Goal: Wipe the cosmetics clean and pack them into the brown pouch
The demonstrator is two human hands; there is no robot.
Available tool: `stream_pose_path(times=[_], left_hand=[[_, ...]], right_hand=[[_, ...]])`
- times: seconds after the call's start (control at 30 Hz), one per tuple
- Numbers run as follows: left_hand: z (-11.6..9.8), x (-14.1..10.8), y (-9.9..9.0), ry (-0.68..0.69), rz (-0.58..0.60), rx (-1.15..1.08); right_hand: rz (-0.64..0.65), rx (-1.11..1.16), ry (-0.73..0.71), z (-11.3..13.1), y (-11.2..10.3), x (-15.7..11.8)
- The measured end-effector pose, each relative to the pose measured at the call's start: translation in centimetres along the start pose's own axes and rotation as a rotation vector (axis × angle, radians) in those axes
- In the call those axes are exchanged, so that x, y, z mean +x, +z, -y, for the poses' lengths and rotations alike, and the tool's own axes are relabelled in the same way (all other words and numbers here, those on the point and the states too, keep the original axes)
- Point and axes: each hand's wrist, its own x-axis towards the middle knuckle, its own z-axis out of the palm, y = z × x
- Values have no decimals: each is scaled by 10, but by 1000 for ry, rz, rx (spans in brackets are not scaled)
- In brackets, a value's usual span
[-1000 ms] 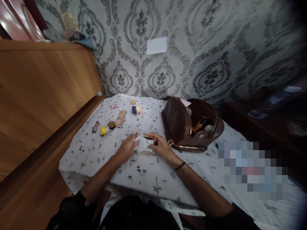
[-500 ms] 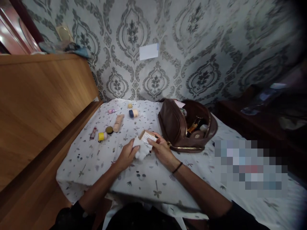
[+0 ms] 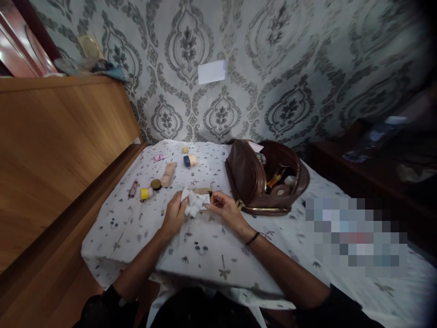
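Observation:
My left hand [image 3: 173, 214] is closed on a crumpled white tissue [image 3: 193, 204] and presses it against a small flat case. This glittery case [image 3: 206, 199] has a gold-toned edge, and the tissue covers much of its face. At the case's right end, the fingers and thumb of my right hand [image 3: 228, 212] grip it. Both hands are just above the patterned white cloth. Right of them stands an open brown cosmetic bag [image 3: 243, 177], with several items inside. What kind of case it is cannot be made out.
Left on the cloth lie a beige tube [image 3: 168, 175], a round dark-lidded jar [image 3: 156, 184], a yellow-capped bottle [image 3: 145, 194], a small pinkish tube [image 3: 133, 189] and a navy-and-cream container [image 3: 190, 161]. A wooden panel [image 3: 68, 136] borders the left; a clear bottle [image 3: 373, 139] is at right.
The case has turned, so its glittery face shows less and its gold-toned edge shows more. My left hand and the tissue have shifted slightly left and up; my right hand has moved to the case's end.

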Motion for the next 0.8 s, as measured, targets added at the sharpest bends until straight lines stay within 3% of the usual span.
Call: stream_pose_path(times=[0.13, 0.27, 0.47, 0.8], left_hand=[[-2, -1, 4, 61, 90, 37], [-2, -1, 6, 56, 108, 48], [7, -4, 9, 69, -9, 222], [0, -8, 19, 104, -36, 510]], right_hand=[[-110, 140, 27, -4, 1, 2], [-138, 188, 35, -6, 2, 2], [-63, 145, 52, -4, 6, -3], [104, 78, 83, -2, 14, -8]])
